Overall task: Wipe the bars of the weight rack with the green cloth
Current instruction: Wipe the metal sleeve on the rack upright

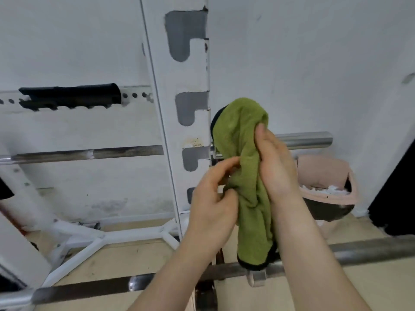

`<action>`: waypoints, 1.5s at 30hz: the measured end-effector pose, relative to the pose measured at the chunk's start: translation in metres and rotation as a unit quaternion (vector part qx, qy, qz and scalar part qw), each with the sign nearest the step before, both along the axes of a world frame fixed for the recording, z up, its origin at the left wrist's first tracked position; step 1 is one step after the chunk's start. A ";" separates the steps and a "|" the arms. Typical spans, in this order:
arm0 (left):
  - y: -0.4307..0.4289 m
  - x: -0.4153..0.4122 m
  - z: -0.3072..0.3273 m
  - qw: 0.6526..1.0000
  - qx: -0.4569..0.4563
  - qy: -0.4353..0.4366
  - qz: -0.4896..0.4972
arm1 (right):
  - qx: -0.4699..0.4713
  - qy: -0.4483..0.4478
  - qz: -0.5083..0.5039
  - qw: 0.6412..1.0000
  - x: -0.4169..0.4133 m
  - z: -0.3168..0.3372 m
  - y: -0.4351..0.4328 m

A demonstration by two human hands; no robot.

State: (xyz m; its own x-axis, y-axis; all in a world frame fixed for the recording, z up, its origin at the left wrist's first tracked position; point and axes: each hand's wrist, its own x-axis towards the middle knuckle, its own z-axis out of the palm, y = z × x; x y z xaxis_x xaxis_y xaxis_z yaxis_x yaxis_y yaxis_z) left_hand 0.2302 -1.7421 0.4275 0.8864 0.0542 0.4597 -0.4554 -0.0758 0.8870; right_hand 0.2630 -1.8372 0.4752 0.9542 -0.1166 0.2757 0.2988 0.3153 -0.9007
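The green cloth [243, 158], edged in black, hangs bunched in front of the white upright [179, 86] of the weight rack. My left hand [213, 198] pinches its middle folds from the left. My right hand [276, 167] holds it from the right, thumb near the top of the bunch. Behind the cloth a steel bar [303, 140] rests in a notch of the upright and runs on to the left [89, 154]. A second bar [89, 288] crosses the view below my forearms; the cloth's lower end hangs just above it.
A pink bin [327, 182] with white scraps stands at the right against the wall. A black padded piece [71, 95] sits on the perforated white rail at the left. White base struts [94, 239] spread over the wooden floor. A dark object stands at the far right edge.
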 end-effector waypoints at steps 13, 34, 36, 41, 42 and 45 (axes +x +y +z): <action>0.327 -0.180 0.029 0.976 -0.059 0.196 -0.072 | -0.070 -0.100 0.264 0.957 -0.132 0.008 0.287; 0.763 -0.268 -0.021 0.789 0.197 0.236 0.532 | -0.099 0.034 0.667 0.738 -0.116 -0.042 0.730; 0.796 -0.272 -0.030 0.673 0.361 0.266 0.588 | -0.047 0.059 0.668 0.740 -0.124 -0.042 0.774; 0.874 -0.282 -0.036 0.577 0.389 0.214 0.685 | 0.090 0.152 0.714 0.677 -0.146 -0.038 0.868; 0.887 -0.284 -0.035 0.613 0.338 0.147 0.698 | 0.108 0.156 0.724 0.664 -0.152 -0.036 0.884; 0.915 -0.293 -0.029 0.829 0.042 0.037 0.556 | 0.130 0.138 0.746 0.639 -0.171 -0.032 0.932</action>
State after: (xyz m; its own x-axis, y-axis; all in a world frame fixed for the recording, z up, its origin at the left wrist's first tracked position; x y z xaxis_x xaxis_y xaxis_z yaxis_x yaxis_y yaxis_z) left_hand -0.0627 -0.8267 0.3990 0.3359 0.8275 0.4499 -0.0079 -0.4752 0.8798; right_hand 0.0922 -0.9052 0.4435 0.0652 0.9711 0.2297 -0.6672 0.2136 -0.7135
